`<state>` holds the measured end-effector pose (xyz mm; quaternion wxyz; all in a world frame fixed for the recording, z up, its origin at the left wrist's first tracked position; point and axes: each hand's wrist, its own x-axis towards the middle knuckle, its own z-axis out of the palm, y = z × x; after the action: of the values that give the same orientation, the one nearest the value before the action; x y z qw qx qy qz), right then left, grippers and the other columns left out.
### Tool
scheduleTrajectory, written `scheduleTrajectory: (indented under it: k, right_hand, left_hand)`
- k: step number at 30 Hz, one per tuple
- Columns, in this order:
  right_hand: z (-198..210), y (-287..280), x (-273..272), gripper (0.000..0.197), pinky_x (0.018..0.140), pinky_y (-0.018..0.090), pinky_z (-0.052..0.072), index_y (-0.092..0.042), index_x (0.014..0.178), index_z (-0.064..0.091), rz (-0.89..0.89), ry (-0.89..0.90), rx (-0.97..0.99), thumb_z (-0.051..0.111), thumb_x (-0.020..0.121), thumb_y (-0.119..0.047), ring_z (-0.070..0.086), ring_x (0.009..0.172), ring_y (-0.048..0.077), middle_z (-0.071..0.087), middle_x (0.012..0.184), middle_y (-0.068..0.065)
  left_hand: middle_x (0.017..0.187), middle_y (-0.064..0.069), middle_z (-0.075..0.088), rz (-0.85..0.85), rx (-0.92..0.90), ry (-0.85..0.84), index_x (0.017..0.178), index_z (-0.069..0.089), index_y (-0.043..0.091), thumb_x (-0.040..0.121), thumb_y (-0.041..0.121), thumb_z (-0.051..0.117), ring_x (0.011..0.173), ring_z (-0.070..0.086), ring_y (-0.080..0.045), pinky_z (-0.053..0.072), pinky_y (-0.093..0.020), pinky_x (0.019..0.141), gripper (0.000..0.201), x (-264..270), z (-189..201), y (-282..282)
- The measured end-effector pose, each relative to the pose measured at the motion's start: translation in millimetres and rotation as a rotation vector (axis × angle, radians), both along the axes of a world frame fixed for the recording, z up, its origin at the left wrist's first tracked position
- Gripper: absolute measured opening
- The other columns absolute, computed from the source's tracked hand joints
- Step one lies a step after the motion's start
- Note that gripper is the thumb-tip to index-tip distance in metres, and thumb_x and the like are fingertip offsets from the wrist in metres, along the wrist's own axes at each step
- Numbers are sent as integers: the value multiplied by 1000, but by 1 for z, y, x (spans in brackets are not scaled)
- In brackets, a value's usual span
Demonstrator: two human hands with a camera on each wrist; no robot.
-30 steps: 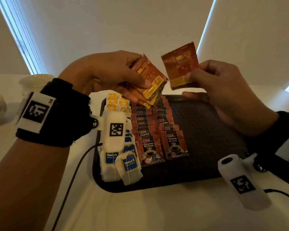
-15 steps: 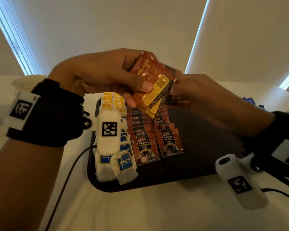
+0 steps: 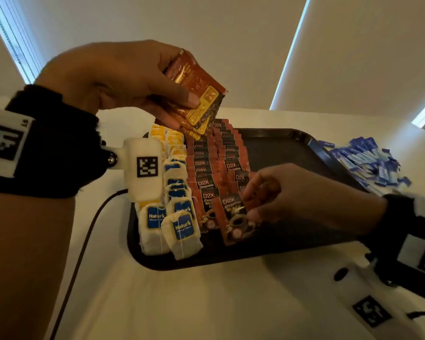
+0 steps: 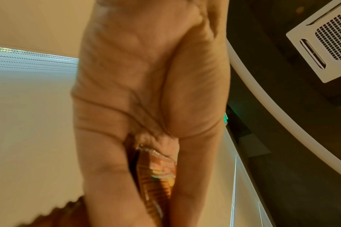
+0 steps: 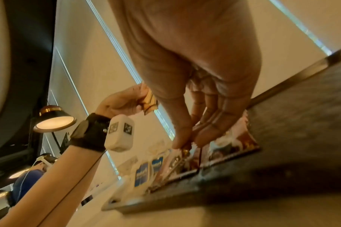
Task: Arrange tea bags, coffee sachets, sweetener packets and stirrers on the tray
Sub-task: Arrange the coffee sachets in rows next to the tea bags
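Left hand [image 3: 123,82] grips spare sachets [image 3: 196,94] above tray [image 3: 292,148]. Right hand [image 3: 292,200] pinches one coffee sachet [image 3: 233,222], probably touching tray's near end.

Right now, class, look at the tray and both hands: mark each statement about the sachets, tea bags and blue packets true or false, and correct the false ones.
1. The left hand holds a fan of coffee sachets above the tray. True.
2. The right hand is empty and flat on the table. False: its fingers pinch one single sachet at the near end of the right coffee row.
3. The tea bags lie left of the coffee rows. True.
4. The blue packets are lined up on the tray. False: they lie in a loose pile beside its right edge.
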<state>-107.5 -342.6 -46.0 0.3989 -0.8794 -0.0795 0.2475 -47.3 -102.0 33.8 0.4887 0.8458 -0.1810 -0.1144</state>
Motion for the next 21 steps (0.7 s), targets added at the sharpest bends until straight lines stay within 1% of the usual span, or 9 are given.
scheduleTrajectory:
  k: [3,6,8,11,13,16,19,20,21]
  right_hand:
    - [-9,11,-3,21,58,10,49,-22,92,59,53,24,2,69,78,-10,64,79,7,63,93,-4]
    - [-15,21,-1,20,58,10,50,-25,89,58,89,-90,-74,70,78,-15,63,76,6,61,91,-5]
    - [-15,24,2,19,58,11,50,-23,90,58,80,-151,-91,70,79,-15,63,74,6,61,90,-4]
    - [-14,27,4,18,57,12,52,-21,91,57,63,-175,-81,69,80,-12,65,70,5,62,86,-3]
    - [-12,29,3,19,57,11,52,-22,90,57,79,-194,-105,71,79,-15,64,69,4,62,84,-4]
    - [-10,32,0,24,55,8,46,-28,90,54,161,-250,-181,73,77,-22,59,67,-3,58,83,-9]
    - [-10,37,-4,29,54,4,41,-29,95,53,242,-279,-191,73,77,-22,52,65,-18,51,79,-15]
    - [-11,38,-5,29,54,4,41,-28,98,53,262,-269,-198,72,78,-21,52,65,-18,49,78,-16]
    - [-12,39,-5,28,55,7,41,-27,100,53,278,-264,-216,71,79,-21,52,65,-14,48,78,-17]
  left_hand:
    - [80,6,74,0,18,8,99,60,21,64,17,65,75,73,-14,54,-17,52,36,-2,0,-2]
    - [79,7,74,5,23,17,99,59,21,64,16,65,75,73,-14,54,-17,51,35,-2,0,-2]
    - [78,7,74,10,15,21,99,59,20,64,15,65,74,73,-14,54,-16,51,35,-3,0,-2]
    - [78,6,74,15,11,24,98,59,20,63,15,65,73,72,-14,53,-16,50,36,-4,0,-2]
    - [77,6,74,18,13,23,98,59,20,63,15,65,73,73,-15,53,-16,50,36,-4,0,-2]
    - [76,6,74,27,14,24,96,59,20,62,16,65,72,73,-15,53,-17,50,36,-4,0,-1]
    - [74,8,74,19,13,27,96,59,20,63,15,65,71,72,-13,53,-16,49,34,-5,0,-2]
    - [73,8,73,20,12,29,96,59,20,63,15,65,70,72,-13,53,-16,49,34,-5,0,-2]
    - [73,8,73,22,12,31,96,59,20,63,15,64,70,72,-13,53,-16,49,34,-5,0,-3]
